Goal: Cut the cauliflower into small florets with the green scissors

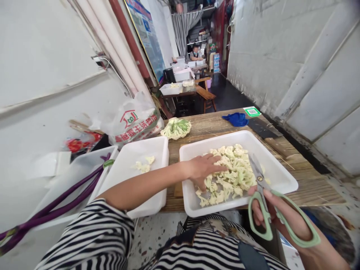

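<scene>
My left hand (202, 169) reaches into a white plastic tray (281, 180), its fingers spread over the cut cauliflower florets (230, 172). Whether any floret sits under the palm is hidden. In my right hand (270, 213) is a pair of scissors (261, 183) with pale green handles; fingers and thumb pass through the loops. The blades point away from me over the tray's right part, slightly parted. To the left stands a second white tray (156, 150) with a few florets (144, 165) in it. Beyond the trays lies a large piece of cauliflower (176, 128).
A cleaver (264, 131) and a blue cloth (236, 119) lie on the wooden table's (208, 125) far right. At left are a plastic bag (137, 120) and long purple eggplants (75, 195) across a bin. Farther back, a person (196, 54) sits at another table.
</scene>
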Demonstrator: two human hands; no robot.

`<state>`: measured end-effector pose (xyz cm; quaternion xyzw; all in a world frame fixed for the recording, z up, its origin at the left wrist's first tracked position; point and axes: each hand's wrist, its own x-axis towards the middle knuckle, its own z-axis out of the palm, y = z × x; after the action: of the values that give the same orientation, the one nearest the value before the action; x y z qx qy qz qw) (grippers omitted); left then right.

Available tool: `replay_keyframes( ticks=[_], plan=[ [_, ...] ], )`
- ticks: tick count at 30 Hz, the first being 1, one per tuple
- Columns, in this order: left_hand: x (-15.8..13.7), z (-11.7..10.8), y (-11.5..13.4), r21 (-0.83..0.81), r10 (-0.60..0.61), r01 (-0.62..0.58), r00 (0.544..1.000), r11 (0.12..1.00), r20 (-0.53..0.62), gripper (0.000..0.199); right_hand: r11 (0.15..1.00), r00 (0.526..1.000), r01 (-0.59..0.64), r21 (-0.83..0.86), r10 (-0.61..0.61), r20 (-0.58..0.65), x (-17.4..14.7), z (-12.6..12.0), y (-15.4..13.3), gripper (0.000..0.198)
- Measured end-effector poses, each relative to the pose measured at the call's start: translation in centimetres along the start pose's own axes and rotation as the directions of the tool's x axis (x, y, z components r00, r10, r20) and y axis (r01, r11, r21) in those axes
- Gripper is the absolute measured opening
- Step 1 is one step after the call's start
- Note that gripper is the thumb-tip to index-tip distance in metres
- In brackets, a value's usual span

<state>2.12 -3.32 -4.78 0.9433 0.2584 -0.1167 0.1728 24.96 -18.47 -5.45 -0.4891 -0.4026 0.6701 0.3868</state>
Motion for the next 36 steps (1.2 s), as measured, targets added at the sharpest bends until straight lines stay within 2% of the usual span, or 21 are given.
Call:
replay_keyframes(
  ticks=[2,5,11,14,19,23,26,28,30,31,32,34,36],
  plan=[
    [0.6,0.0,0.2,0.025,0.011,-0.011,1.0,1.0,0.022,0.106,0.998,1.0,-0.008,0.069,0.007,0.023,0.1,-0.2,0.4,0.042],
    [0.1,0.1,0.8,0.029,0.007,-0.006,0.999,1.0,-0.034,0.092,0.997,0.999,-0.004,0.072,0.001,0.048,0.2,-0.4,1.0,0.04],
    [-1.0,2.3,1.9,0.09,-0.124,0.134,0.986,0.987,-0.107,0.1,0.993,0.996,-0.001,0.116,-0.009,0.084,0.6,-0.4,1.6,0.039],
    [-0.9,2.7,2.3,0.09,-0.111,0.125,0.982,0.988,-0.15,0.082,0.993,0.996,0.021,0.114,-0.03,0.082,0.7,-0.3,1.7,0.041],
    [-1.2,1.6,2.2,-0.043,-0.166,0.161,0.965,0.986,-0.201,0.055,0.993,0.997,0.034,0.109,-0.042,0.066,0.6,-0.4,1.7,0.041],
    [-1.1,0.8,1.1,-0.15,-0.124,0.1,0.98,0.984,-0.153,0.054,0.991,0.997,0.048,0.127,-0.055,0.051,0.5,-0.4,1.3,0.039],
    [-0.6,0.3,0.4,-0.217,-0.088,0.052,0.983,0.975,-0.163,0.041,0.984,0.997,0.042,0.173,-0.052,0.053,0.3,-0.2,0.8,0.037],
    [-0.5,-0.2,-0.2,-0.327,-0.107,0.042,0.978,0.944,-0.182,0.033,0.984,0.997,0.047,0.174,-0.056,0.046,0.2,-0.1,0.5,0.037],
    [-0.5,-0.9,-1.0,-0.505,-0.175,0.065,0.969,0.86,-0.174,0.028,0.984,0.998,0.053,0.169,-0.058,0.027,0.2,-0.1,0.4,0.038],
    [-0.7,-1.3,-1.5,-0.616,-0.211,0.079,0.967,0.784,-0.145,0.026,0.985,0.998,0.05,0.168,-0.055,0.022,0.3,-0.2,0.5,0.039],
    [-0.9,-1.7,-1.9,-0.732,-0.236,0.086,0.966,0.676,-0.103,0.024,0.985,0.998,0.048,0.166,-0.052,0.019,0.3,-0.3,0.6,0.041],
    [-1.7,-2.2,-3.0,-0.919,-0.231,0.058,0.972,0.389,-0.037,0.028,0.989,0.998,0.052,0.141,-0.056,0.025,0.5,-0.6,0.9,0.041],
    [-3.1,-2.5,-4.0,-0.994,-0.2,-0.026,0.979,0.105,-0.047,0.037,0.993,0.993,0.114,0.041,-0.114,-0.007,0.6,-0.8,1.2,0.04]
  ],
)
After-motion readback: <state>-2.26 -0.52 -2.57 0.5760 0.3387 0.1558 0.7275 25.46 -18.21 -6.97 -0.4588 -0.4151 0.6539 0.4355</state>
